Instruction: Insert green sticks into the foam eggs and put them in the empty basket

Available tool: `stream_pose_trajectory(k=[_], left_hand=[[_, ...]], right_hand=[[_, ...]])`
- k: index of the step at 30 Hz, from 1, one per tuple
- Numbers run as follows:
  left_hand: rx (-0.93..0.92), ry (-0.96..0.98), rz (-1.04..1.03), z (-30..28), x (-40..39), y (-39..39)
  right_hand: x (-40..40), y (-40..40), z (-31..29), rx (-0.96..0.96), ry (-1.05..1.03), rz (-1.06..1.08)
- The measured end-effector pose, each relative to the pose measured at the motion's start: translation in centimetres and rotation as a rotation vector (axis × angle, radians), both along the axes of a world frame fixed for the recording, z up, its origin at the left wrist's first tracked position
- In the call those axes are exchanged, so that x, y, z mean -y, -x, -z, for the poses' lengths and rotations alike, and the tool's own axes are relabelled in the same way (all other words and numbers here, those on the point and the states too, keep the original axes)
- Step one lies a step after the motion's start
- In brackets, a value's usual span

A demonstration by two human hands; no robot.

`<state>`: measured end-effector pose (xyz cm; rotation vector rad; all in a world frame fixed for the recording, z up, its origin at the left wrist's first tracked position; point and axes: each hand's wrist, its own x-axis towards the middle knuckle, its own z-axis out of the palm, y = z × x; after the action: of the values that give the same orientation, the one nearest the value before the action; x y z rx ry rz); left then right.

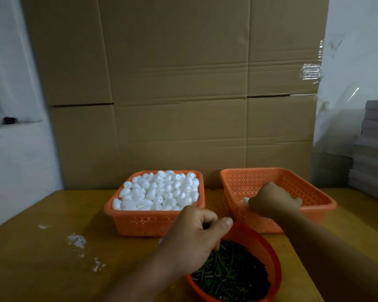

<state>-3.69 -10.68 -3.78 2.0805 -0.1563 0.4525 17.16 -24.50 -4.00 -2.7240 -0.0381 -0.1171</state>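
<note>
Closest to us sits the round orange plastic basket (264, 247), full of thin green sticks (229, 273) lying every which way. Dipping into the near-left side of this round basket is the left hand (192, 238), with its fingers curled down among the sticks and the thumb poking out on top. It may be pinching a stick, but the fingers hide it, so I cannot tell.

Just behind the round basket, a bit to the right, is the nearly empty square orange plastic basket (314, 192). Inside it rests the right hand (273, 201), closed like a fist with a small white foam egg (245, 200) peeking out at its left side (it looks held, but it could be just lying there).

Behind the round basket to the left is the full orange square basket (153, 223), heaped with white foam eggs (159, 190). For grabbing the next egg the left hand is nearer.

Bare yellow table (42, 258) lies left of the round basket, giving open room.
</note>
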Motion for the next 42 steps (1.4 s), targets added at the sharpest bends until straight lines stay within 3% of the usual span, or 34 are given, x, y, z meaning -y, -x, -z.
stream_pose_trajectory(k=[4, 12, 21, 30, 36, 42], left_hand=[[-0.015, 0.029, 0.013, 0.0, -0.1, 0.0], [-0.026, 0.108, 0.005, -0.5, 0.1, 0.3], [0.017, 0.056, -0.117, -0.8, -0.7, -0.1], [0.02, -0.325, -0.425, -1.2, -4.9, -1.5], [-0.232, -0.81, -0.535, -1.6, -9.9, -5.3], [-0.486, -0.889, -0.458, -2.9, -12.5, -8.0]], right_hand=[[0.0, 0.9, -0.5, 0.048, -0.033, -0.019], [-0.2, 5.4, -1.3, 0.474, -0.264, -0.18], [0.7, 11.8, -0.3, 0.468, -0.354, -0.44], [1.4, 14.2, 1.9, 0.542, -0.236, -0.508], [1.1, 13.9, 2.5, 0.487, -0.134, -0.542], [0.9, 13.9, 2.5, 0.544, -0.128, -0.52]])
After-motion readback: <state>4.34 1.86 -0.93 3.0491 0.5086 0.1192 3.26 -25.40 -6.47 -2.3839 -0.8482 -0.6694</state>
